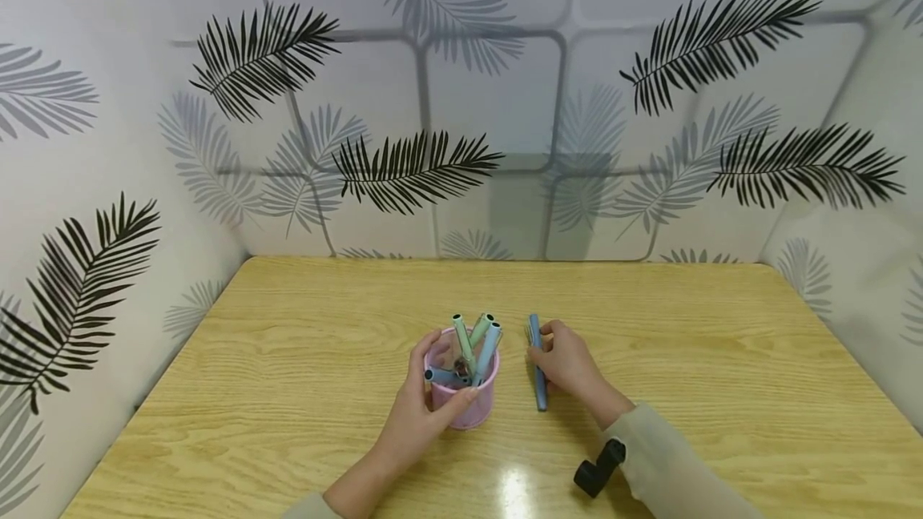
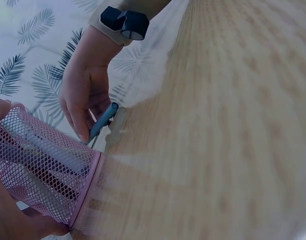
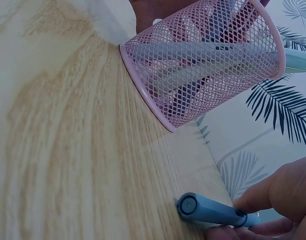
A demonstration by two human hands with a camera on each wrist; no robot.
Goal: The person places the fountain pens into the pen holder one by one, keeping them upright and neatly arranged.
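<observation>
My left hand (image 1: 420, 411) grips a pink mesh pen cup (image 1: 472, 411), its thumb at the near rim and its fingers around the far left side. Several pens lean in the cup: two green ones (image 1: 464, 339), a light blue one (image 1: 487, 351) and a darker blue one (image 1: 443, 376) tipped toward the left rim. Just right of the cup, my right hand (image 1: 570, 359) pinches a blue pen (image 1: 538, 375) between thumb and fingers. In the right wrist view that pen (image 3: 212, 210) lies at the table surface, apart from the cup (image 3: 207, 65).
The wooden table (image 1: 288, 327) runs back to a wall (image 1: 490, 102) with a leaf pattern, and similar panels stand at both sides. A black device (image 1: 600, 467) is strapped at the right sleeve's cuff.
</observation>
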